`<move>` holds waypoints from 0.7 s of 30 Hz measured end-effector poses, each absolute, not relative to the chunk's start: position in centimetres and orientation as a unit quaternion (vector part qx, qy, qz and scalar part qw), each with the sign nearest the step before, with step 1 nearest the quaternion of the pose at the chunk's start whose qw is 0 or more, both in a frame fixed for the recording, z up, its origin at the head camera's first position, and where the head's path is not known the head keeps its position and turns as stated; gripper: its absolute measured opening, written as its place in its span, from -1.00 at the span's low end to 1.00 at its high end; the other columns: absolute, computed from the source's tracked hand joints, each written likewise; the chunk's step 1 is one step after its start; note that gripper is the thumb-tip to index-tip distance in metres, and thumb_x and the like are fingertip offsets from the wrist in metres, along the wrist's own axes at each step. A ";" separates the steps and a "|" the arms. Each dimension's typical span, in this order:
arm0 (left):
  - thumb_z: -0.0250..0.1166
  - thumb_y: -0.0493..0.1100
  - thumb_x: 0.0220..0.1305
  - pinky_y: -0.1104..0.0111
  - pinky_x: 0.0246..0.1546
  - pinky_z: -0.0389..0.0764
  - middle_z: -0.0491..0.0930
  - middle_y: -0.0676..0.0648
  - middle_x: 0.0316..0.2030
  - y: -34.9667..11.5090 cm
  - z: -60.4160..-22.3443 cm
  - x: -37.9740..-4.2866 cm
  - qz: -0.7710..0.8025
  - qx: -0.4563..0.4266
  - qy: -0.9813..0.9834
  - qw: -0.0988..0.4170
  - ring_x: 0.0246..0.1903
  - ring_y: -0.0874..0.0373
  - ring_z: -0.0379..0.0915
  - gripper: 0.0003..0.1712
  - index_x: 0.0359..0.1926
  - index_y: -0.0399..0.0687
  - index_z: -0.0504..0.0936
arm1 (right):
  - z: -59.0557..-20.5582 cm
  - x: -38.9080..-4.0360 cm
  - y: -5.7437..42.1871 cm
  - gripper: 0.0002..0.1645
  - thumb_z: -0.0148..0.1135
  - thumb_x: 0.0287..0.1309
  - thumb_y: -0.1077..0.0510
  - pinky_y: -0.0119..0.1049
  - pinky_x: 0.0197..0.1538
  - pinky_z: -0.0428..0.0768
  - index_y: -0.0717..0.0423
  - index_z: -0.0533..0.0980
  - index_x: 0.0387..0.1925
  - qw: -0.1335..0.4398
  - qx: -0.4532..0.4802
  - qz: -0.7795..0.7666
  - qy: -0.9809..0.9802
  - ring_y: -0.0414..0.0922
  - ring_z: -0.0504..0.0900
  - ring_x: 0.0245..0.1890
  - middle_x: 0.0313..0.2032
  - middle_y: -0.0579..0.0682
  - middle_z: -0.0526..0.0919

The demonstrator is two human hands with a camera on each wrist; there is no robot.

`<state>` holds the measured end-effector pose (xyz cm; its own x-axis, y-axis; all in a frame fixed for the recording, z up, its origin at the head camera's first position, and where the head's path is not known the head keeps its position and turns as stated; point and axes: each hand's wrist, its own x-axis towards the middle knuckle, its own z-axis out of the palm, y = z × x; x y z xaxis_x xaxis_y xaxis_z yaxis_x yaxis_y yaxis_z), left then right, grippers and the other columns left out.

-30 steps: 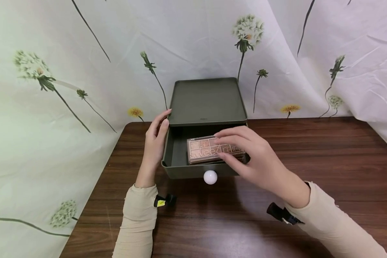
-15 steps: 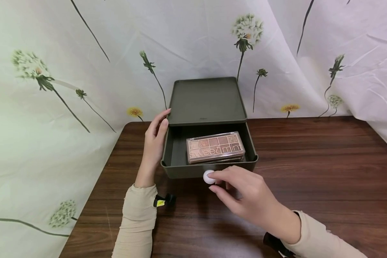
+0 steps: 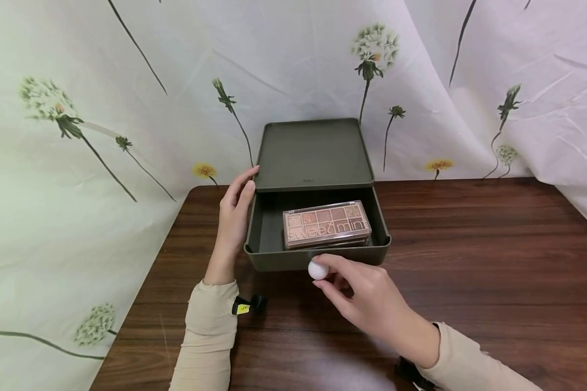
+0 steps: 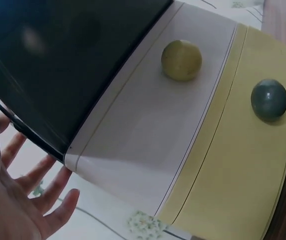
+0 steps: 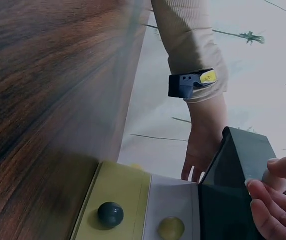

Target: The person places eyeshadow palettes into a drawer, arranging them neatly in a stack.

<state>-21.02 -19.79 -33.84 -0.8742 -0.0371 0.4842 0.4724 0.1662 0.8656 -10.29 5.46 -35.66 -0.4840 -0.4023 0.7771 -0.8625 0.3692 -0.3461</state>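
Note:
In the head view, a dark green drawer (image 3: 274,262) stands pulled out of a small drawer cabinet (image 3: 315,152). Inside lies an eyeshadow palette (image 3: 325,224) lettered "sweet mint", with the edge of another case showing beneath it. My right hand (image 3: 372,304) pinches the drawer's round white knob (image 3: 318,270), index finger above and thumb below. Against the cabinet's left side rests my left hand (image 3: 232,222). The left wrist view shows its fingers (image 4: 53,195) spread and fairly straight, with tips at the cabinet's edge.
Below the green drawer are a white drawer (image 4: 143,130) with a yellow knob (image 4: 181,60) and a yellow drawer (image 4: 232,170) with a dark green knob (image 4: 269,100), both closed. A flower-printed cloth (image 3: 298,65) hangs behind the brown wooden table (image 3: 469,260).
My right hand has come down from over the palette to the white knob and now pinches it. The left hand, the palette and the drawer have stayed in place.

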 end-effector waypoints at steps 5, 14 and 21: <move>0.00 -0.11 0.55 0.20 0.29 0.26 0.38 0.00 0.34 -19.5 -33.9 -21.0 -0.637 -0.145 -0.728 0.207 0.32 0.20 0.23 -0.55 0.33 -0.12 0.48 | -35.8 -10.5 5.3 -0.69 0.17 0.39 0.02 -0.52 -0.32 0.58 0.16 0.55 -0.04 0.297 0.412 0.400 -0.763 -0.32 0.65 -0.44 -0.29 -0.07 0.70; 0.00 -0.14 0.53 0.25 0.29 0.25 0.38 -0.06 0.34 -19.6 -33.8 -21.0 -0.646 -0.146 -0.722 0.201 0.32 0.18 0.23 -0.54 0.33 -0.20 0.46 | -35.6 -11.1 4.9 -0.72 0.33 0.27 0.12 -0.48 -0.34 0.60 0.12 0.54 -0.03 0.282 0.408 0.412 -0.765 -0.31 0.66 -0.41 -0.32 -0.10 0.71; 0.01 -0.16 0.54 0.23 0.31 0.23 0.38 -0.06 0.34 -19.7 -33.7 -21.1 -0.654 -0.143 -0.717 0.193 0.34 0.19 0.21 -0.55 0.33 -0.22 0.46 | -35.4 -11.7 4.6 -0.57 0.48 0.04 0.31 -0.50 -0.33 0.59 0.13 0.54 -0.03 0.277 0.406 0.415 -0.765 -0.29 0.68 -0.40 -0.33 -0.09 0.72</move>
<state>-21.07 -19.68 -33.71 -0.8844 -0.0484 0.4642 0.4578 0.1035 0.8830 -11.72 4.63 -35.43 -0.5160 -0.3923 0.7615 -0.8521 0.3255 -0.4098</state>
